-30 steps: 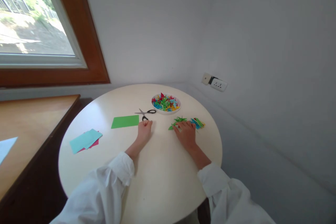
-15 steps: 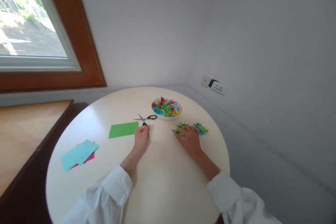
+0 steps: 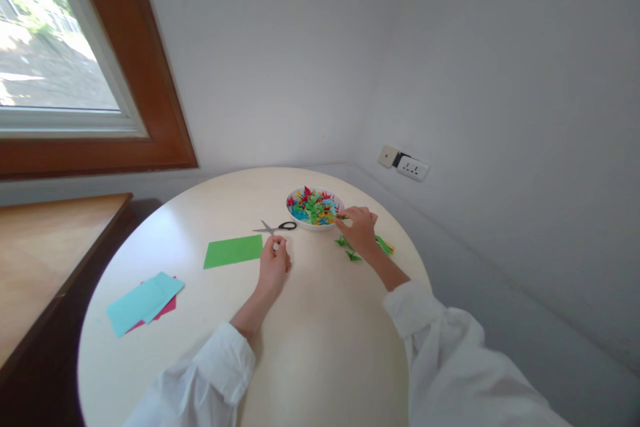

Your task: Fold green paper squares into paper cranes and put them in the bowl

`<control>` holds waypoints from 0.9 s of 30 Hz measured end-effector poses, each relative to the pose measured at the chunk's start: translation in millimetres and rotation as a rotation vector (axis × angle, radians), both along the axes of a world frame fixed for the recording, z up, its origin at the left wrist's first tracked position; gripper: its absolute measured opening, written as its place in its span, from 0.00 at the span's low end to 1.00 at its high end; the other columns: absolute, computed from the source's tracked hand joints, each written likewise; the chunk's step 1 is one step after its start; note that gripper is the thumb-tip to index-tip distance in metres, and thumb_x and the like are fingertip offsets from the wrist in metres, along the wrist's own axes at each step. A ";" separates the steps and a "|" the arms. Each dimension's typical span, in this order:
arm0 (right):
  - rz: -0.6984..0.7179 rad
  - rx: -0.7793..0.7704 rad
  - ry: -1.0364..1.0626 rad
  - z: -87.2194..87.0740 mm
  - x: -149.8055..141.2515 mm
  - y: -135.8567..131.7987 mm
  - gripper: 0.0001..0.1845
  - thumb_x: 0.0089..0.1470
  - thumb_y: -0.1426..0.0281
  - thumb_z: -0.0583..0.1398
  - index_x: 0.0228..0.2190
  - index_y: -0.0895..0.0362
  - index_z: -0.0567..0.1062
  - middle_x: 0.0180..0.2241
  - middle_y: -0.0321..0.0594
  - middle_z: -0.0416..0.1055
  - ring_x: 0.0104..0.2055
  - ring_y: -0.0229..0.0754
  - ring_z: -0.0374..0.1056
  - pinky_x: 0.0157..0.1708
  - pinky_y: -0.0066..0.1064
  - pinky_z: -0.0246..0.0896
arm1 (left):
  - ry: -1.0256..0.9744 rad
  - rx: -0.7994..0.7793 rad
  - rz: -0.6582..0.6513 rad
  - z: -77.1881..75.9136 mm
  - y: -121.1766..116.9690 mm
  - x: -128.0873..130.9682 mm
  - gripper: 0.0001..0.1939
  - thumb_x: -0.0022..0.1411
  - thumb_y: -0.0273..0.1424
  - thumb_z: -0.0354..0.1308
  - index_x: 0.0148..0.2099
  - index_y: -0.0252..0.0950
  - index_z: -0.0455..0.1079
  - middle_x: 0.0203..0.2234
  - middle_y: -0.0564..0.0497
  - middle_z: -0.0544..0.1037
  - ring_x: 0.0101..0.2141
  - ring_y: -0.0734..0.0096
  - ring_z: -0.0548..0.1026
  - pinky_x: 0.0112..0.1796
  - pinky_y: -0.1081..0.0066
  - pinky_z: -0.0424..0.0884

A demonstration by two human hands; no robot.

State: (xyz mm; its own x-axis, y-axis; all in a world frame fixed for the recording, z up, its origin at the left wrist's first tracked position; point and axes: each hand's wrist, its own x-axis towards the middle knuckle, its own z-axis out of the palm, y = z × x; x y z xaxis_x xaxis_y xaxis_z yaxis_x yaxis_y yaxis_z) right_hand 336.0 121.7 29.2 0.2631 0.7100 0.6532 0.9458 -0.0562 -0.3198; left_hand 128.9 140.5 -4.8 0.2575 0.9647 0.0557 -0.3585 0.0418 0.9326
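Note:
My right hand (image 3: 361,229) is raised at the right rim of the white bowl (image 3: 314,226), pinching a small green origami crane (image 3: 342,217) that the fingers partly cover. Folded paper cranes (image 3: 313,205) in red, green, blue and yellow fill the bowl. Below this hand, several green origami cranes (image 3: 353,256) lie on the table. My left hand (image 3: 275,265) rests curled on the table with no object visible in it. Just beyond its knuckles are open scissors (image 3: 286,226) with black handles, one handle partly hidden by the hand. A green paper sheet (image 3: 233,251) lies to its left.
Light blue paper (image 3: 143,300) overlaps red paper (image 3: 167,308) at the left of the round white table (image 3: 320,360). Small coloured paper pieces (image 3: 385,245) lie behind my right wrist. Walls border the table's far and right sides; a wall socket (image 3: 413,168) is at right.
My right hand has lifted from the green cranes and moved up to the bowl with one crane pinched. My left hand has turned slightly and stays beside the scissors.

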 end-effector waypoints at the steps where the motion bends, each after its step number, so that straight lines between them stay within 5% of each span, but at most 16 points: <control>1: -0.003 -0.009 0.017 2.7 3.4 9.3 0.09 0.49 0.63 0.59 0.26 0.54 0.77 0.32 0.40 0.75 0.39 0.47 0.62 0.38 0.39 0.44 | 0.015 0.013 0.010 -1.1 0.4 -0.4 0.13 0.53 0.41 0.54 0.33 0.40 0.55 0.09 0.68 0.47 0.10 0.83 0.47 0.15 0.80 0.47; 7: -0.049 -0.052 0.090 8.9 17.8 27.7 0.11 0.50 0.64 0.57 0.33 0.55 0.76 0.35 0.41 0.75 0.42 0.48 0.62 0.40 0.39 0.44 | 0.096 0.108 0.046 -7.4 3.6 -1.5 0.12 0.48 0.33 0.57 0.36 0.37 0.62 0.12 0.64 0.58 0.15 0.81 0.60 0.21 0.79 0.58; 11: -0.036 -0.127 0.076 11.0 29.1 4.7 0.11 0.51 0.66 0.54 0.28 0.56 0.76 0.33 0.41 0.75 0.39 0.45 0.63 0.40 0.37 0.44 | 0.070 0.105 0.051 -9.4 5.9 -0.4 0.14 0.44 0.32 0.60 0.35 0.34 0.67 0.20 0.56 0.70 0.24 0.76 0.71 0.29 0.74 0.67; 14: 0.003 -0.302 0.040 9.4 35.7 -18.9 0.10 0.50 0.67 0.55 0.28 0.55 0.76 0.32 0.39 0.75 0.39 0.45 0.64 0.39 0.36 0.44 | 0.068 0.041 0.019 -9.6 5.7 -0.6 0.15 0.44 0.35 0.60 0.34 0.31 0.69 0.27 0.49 0.75 0.19 0.75 0.72 0.25 0.71 0.70; 19: 0.073 -0.431 0.005 2.5 38.8 -44.2 0.11 0.46 0.61 0.60 0.32 0.53 0.77 0.35 0.39 0.75 0.41 0.47 0.64 0.40 0.36 0.45 | 0.177 0.048 0.032 -6.8 1.8 -2.2 0.14 0.46 0.36 0.60 0.32 0.30 0.70 0.28 0.45 0.78 0.07 0.85 0.58 0.09 0.76 0.55; 27: 0.050 -0.476 -0.041 -2.4 28.6 -47.5 0.07 0.49 0.67 0.59 0.27 0.55 0.77 0.34 0.38 0.75 0.41 0.46 0.64 0.41 0.37 0.44 | 0.200 0.048 0.026 -1.5 -3.5 -1.4 0.13 0.44 0.38 0.61 0.27 0.31 0.70 0.24 0.47 0.77 0.06 0.85 0.56 0.09 0.77 0.48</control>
State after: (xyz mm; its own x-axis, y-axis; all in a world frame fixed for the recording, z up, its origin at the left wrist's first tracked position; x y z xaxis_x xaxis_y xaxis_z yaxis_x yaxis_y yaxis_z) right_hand 364.6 74.2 26.9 0.2021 0.9439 0.2611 0.9623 -0.1417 -0.2323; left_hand 127.5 137.0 -6.3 0.2434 0.9685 0.0518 -0.1663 -0.0109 0.9860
